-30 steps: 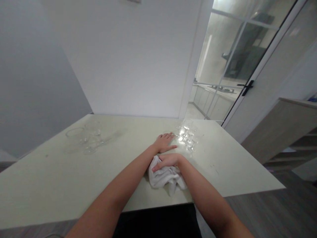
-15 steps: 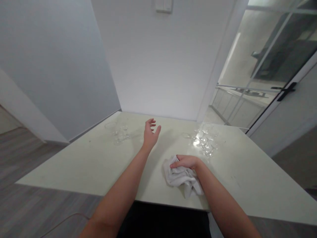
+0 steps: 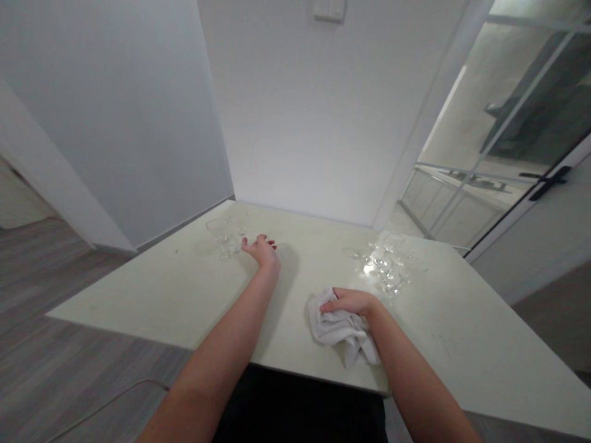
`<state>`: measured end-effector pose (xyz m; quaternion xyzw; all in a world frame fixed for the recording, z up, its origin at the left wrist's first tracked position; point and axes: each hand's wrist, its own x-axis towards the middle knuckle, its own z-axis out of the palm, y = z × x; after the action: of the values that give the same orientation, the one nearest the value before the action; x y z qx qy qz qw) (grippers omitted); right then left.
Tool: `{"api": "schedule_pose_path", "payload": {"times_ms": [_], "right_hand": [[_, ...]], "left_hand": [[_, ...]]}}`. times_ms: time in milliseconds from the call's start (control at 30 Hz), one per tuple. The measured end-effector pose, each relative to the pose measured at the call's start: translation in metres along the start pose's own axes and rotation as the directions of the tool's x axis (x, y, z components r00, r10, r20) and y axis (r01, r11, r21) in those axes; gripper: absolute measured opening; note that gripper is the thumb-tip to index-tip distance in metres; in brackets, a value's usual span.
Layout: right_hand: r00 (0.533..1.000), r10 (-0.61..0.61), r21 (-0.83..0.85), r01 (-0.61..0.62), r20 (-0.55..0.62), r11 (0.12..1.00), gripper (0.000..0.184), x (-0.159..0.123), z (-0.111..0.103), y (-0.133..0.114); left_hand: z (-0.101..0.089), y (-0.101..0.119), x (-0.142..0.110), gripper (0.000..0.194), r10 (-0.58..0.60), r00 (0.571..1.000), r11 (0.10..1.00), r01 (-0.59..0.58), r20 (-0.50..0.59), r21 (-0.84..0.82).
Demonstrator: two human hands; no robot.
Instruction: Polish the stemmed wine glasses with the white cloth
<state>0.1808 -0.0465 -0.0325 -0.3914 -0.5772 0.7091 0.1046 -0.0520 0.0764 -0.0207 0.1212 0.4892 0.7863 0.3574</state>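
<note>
1. Within the last second the left hand (image 3: 262, 251) left its flat rest beside the cloth, lifted, and came down at the far left of the table (image 3: 138, 295), next to a small cluster of clear stemmed glasses (image 3: 225, 237).
2. Its fingers were loosely spread and curled, the tips close to the nearest glass; whether they touched it could not be told.
3. The right hand (image 3: 349, 301) stayed where it was, fingers pressed down and partly closed over a crumpled white cloth (image 3: 340, 329) near the table's near edge.
4. A second group of glasses (image 3: 388, 264) stood catching the light on the far right of the table, well apart from the first and just beyond the cloth.
5. Judging from the reach, a glass from the left cluster looked to be the next object of attention, with the cloth kept ready.
6. No brand, label or legible writing appeared; a plain wall switch (image 3: 329, 9) carried no visible marking.
</note>
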Motion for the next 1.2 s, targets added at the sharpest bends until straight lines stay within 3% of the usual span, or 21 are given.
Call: {"api": "schedule_pose_path", "payload": {"times_ms": [200,433,600,700,767,800,867,933,1033,1100,1133,1200], "right_hand": [[1.000,0.019,0.012,-0.019,-0.014,1.000,0.036,0.002,-0.001,0.001],[0.982,0.099,0.175,-0.070,-0.160,0.982,0.032,0.007,0.003,0.002],[0.946,0.006,0.414,0.136,-0.325,0.900,0.045,0.010,0.005,-0.010],[0.887,-0.094,0.498,0.339,-0.453,0.798,0.064,0.011,-0.001,-0.020],[0.788,-0.147,0.480,0.499,-0.598,0.721,0.068,0.012,-0.008,-0.023],[0.725,-0.154,0.456,0.568,-0.671,0.685,0.068,0.013,-0.012,-0.024],[0.609,-0.137,0.405,0.662,-0.782,0.631,0.068,0.014,-0.018,-0.024],[0.543,-0.139,0.363,0.708,-0.828,0.606,0.070,0.014,-0.020,-0.024],[0.518,-0.252,0.301,0.758,-0.817,0.579,0.073,0.013,-0.016,-0.028],[0.510,-0.336,0.249,0.773,-0.792,0.584,0.073,0.012,-0.010,-0.030],[0.504,-0.368,0.215,0.771,-0.781,0.600,0.074,0.011,-0.008,-0.031],[0.505,-0.418,0.143,0.749,-0.755,0.646,0.078,0.011,-0.005,-0.030]], "left_hand": [[-0.003,-0.003,0.012,0.076,0.016,1.000,0.999,-0.017,0.013,0.046],[-0.004,-0.005,0.031,0.066,0.027,0.999,1.000,-0.027,-0.040,0.007],[-0.003,-0.008,0.035,0.033,0.133,0.990,0.988,-0.129,-0.048,0.080],[-0.003,-0.010,0.027,0.019,0.263,0.961,0.945,-0.273,0.081,0.180],[-0.002,-0.009,0.017,0.018,0.393,0.890,0.857,-0.446,0.231,0.258],[-0.001,-0.008,0.010,0.018,0.455,0.830,0.793,-0.542,0.322,0.278],[0.000,-0.005,-0.004,0.017,0.532,0.673,0.652,-0.713,0.514,0.258],[0.000,-0.003,-0.019,0.015,0.511,0.490,0.528,-0.827,0.706,0.192],[-0.003,-0.002,-0.040,0.017,0.248,0.207,0.345,-0.932,0.947,0.113],[-0.006,-0.003,-0.051,0.021,0.014,0.056,0.249,-0.967,0.998,0.051],[-0.008,-0.004,-0.056,0.023,-0.073,0.011,0.225,-0.974,0.997,0.027],[-0.011,-0.005,-0.061,0.026,-0.162,-0.014,0.213,-0.977,0.987,0.021]]}}
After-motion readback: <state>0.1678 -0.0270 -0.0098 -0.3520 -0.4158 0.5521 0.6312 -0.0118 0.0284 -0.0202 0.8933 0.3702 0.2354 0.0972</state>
